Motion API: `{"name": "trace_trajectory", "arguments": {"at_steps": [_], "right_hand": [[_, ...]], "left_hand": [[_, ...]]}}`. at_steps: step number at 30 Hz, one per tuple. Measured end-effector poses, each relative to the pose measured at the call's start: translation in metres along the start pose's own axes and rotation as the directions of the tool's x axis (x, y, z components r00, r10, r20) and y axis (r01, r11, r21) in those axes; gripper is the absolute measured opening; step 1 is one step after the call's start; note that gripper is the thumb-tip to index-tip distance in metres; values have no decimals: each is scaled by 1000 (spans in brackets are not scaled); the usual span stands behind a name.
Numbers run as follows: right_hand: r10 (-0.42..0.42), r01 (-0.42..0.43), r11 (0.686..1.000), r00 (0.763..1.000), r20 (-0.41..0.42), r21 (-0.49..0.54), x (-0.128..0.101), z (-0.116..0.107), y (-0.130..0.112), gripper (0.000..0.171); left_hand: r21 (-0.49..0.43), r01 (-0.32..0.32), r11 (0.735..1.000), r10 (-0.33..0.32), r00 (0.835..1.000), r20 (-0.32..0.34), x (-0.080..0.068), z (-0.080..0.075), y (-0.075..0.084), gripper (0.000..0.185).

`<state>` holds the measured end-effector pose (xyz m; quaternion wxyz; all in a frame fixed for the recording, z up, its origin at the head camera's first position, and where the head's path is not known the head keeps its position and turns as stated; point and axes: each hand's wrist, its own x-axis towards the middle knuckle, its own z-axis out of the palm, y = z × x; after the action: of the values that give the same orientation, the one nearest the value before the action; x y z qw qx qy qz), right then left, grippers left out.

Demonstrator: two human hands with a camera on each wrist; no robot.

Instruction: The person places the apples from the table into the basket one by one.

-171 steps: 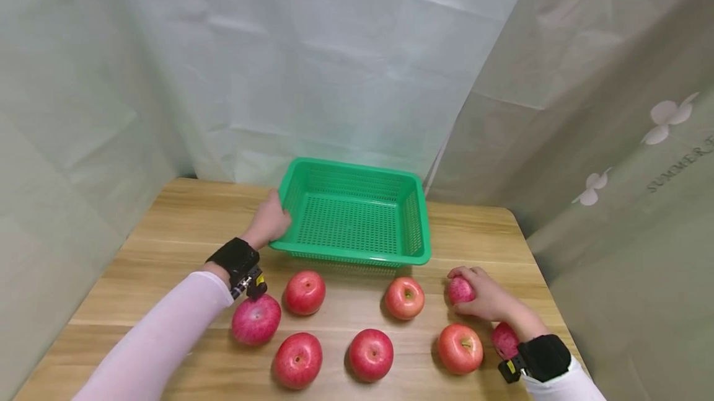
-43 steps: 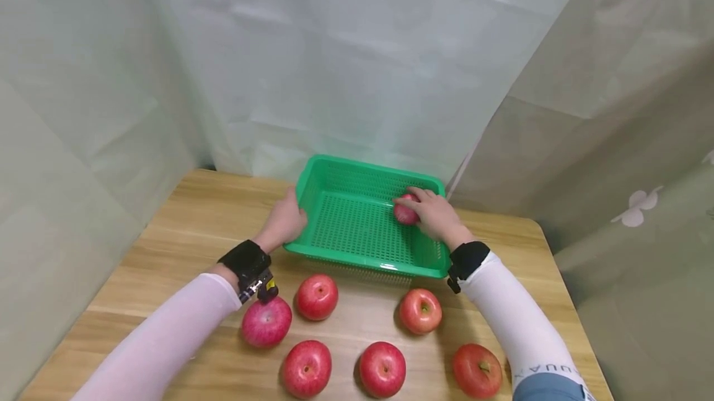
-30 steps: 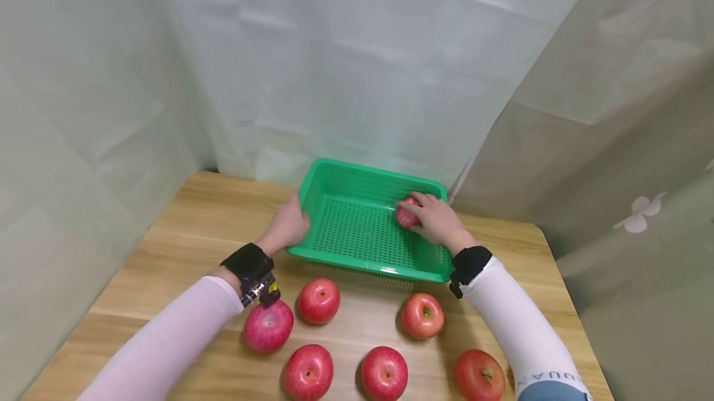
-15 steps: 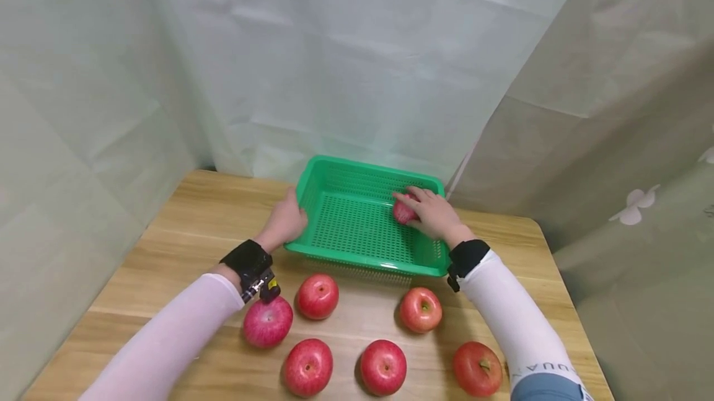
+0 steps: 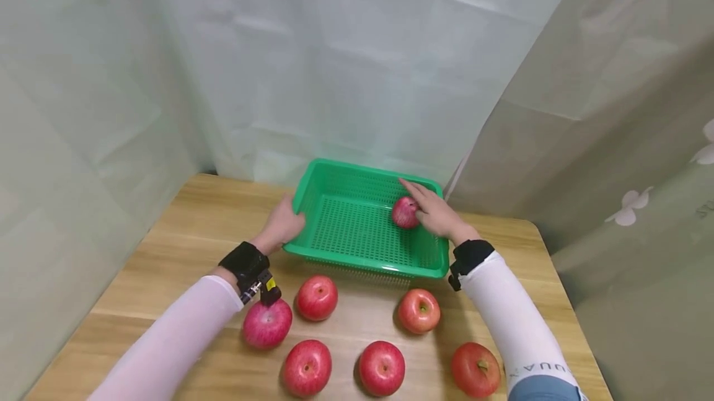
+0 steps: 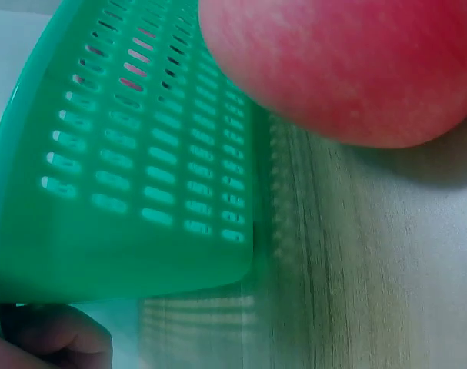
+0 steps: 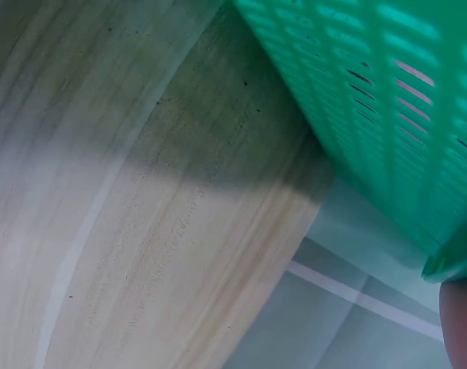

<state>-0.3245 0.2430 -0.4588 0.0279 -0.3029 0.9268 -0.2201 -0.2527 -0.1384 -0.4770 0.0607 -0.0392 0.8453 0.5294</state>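
Note:
A green slotted basket [image 5: 362,259] stands at the back middle of the wooden table [image 5: 184,227]. My left hand [image 5: 283,225] holds its left rim; in the left wrist view a fingertip [image 6: 52,338] shows under the basket's rim [image 6: 141,192]. A small red apple [image 5: 405,212] lies inside the basket near its right wall. My right hand [image 5: 434,210] is over that corner with its fingers stretched out, resting against the apple's right side without curling round it. The right wrist view shows only the basket's outer wall [image 7: 395,100] and the table [image 7: 141,200].
Several red apples lie in two rows in front of the basket, among them one [image 5: 266,324] under my left wrist, one [image 5: 418,311] and one [image 5: 475,369] at the front right. An apple [image 6: 341,69] fills the left wrist view's top. Curtains hang behind and to the right.
My right hand gripped the small apple inside the basket half a second ago; its fingers have now straightened and the apple lies on the basket floor. The left hand has stayed on the rim.

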Motion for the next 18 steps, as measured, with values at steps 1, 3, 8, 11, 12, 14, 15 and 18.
{"name": "trace_trajectory", "arguments": {"at_steps": [1,3,8,11,12,14,15,18], "right_hand": [[4,-4,1000,1000,-7,24,0,-1,0,83],[12,-11,998,1000,-6,63,1,-3,-1,83],[37,-39,989,999,15,142,1,-8,-2,83],[45,-46,987,999,10,156,-2,-10,-1,84],[48,-49,987,999,7,153,-4,-11,-1,84],[46,-45,989,999,-1,140,-8,-15,0,84],[44,-43,990,999,-5,135,-10,-17,0,84],[28,-28,991,1000,-3,132,-17,-22,-1,84]], "left_hand": [[-20,2,1000,-2,1000,5,0,0,1,54],[-38,15,999,-14,1000,22,0,-1,1,54],[6,31,1000,-31,998,48,4,-3,4,54],[33,30,999,-32,998,51,4,-4,6,55],[40,28,999,-30,998,50,5,-4,6,55],[45,22,999,-25,998,49,6,-4,7,57],[52,20,998,-23,999,46,7,-4,8,57],[88,8,996,-11,999,33,8,-6,9,57]]}}
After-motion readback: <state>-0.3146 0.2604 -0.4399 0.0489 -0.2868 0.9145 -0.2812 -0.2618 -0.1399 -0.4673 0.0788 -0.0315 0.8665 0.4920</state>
